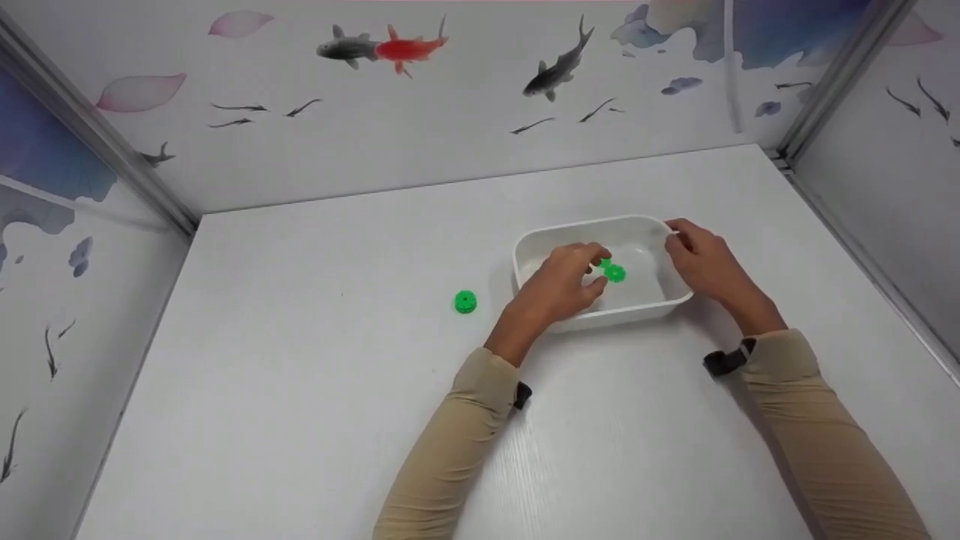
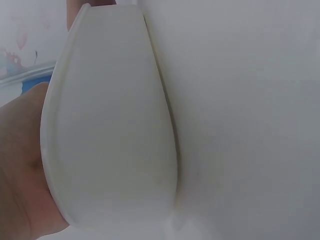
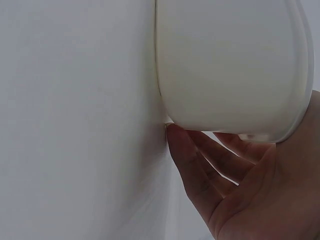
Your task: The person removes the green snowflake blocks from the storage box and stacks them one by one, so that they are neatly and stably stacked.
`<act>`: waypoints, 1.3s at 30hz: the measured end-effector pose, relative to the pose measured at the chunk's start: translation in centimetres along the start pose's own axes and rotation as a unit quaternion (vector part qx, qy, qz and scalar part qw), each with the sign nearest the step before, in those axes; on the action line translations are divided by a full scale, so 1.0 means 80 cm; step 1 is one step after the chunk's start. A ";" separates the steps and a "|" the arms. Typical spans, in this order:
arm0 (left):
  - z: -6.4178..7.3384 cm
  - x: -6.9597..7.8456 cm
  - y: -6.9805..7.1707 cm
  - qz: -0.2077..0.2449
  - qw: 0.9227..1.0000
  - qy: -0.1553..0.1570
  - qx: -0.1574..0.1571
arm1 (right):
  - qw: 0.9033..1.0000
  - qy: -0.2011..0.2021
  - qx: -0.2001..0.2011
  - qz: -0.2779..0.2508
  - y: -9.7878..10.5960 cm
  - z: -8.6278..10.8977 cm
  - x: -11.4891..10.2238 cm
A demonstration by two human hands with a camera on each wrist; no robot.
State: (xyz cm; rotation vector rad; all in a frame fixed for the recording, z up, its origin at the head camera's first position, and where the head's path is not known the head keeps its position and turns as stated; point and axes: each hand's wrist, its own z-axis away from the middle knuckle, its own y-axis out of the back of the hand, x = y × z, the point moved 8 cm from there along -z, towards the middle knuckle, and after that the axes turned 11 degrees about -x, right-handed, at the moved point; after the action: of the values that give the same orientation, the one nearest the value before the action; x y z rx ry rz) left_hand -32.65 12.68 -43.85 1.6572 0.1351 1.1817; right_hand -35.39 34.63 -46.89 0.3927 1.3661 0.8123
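Note:
A white rectangular plastic tub (image 1: pixel 600 316) stands on the table, two small green toothed discs (image 1: pixel 615 273) lying inside it. My left hand (image 1: pixel 556 283) reaches over the near rim, fingers bent and thumb held apart from them beside the discs. In the left wrist view the tub's outer wall (image 2: pixel 110 120) hides those fingertips. At the tub's right end, my right hand (image 1: pixel 709 264) holds the rim and end wall. Its fingers (image 3: pixel 195 170) curve against the outside of the tub in the right wrist view.
Another green toothed piece (image 1: pixel 466 301), thicker like a small stack, rests on the white table (image 1: pixel 315 360) left of the tub. Panels printed with fish (image 1: pixel 559 71) rise along the back and both sides.

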 end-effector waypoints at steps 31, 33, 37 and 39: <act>-0.034 -0.002 -0.032 -0.118 0.991 0.007 -0.060 | 1.000 -0.009 -0.002 -0.003 -0.003 -0.001 -0.003; -0.033 -0.002 -0.031 -0.116 0.992 0.005 -0.054 | 1.000 -0.002 0.001 -0.002 -0.003 -0.001 -0.003; -0.034 -0.003 -0.032 -0.127 0.991 0.007 -0.046 | 1.000 0.013 0.007 0.002 -0.001 0.001 -0.004; -0.035 -0.004 -0.032 -0.133 0.990 0.011 -0.042 | 1.000 0.016 0.010 0.003 0.000 0.001 -0.005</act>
State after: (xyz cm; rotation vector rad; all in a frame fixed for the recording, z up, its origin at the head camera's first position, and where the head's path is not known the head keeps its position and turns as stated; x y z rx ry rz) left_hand -33.76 15.53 -46.15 1.5009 0.3055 0.9897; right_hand -35.31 34.36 -46.63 0.3999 1.4046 0.8143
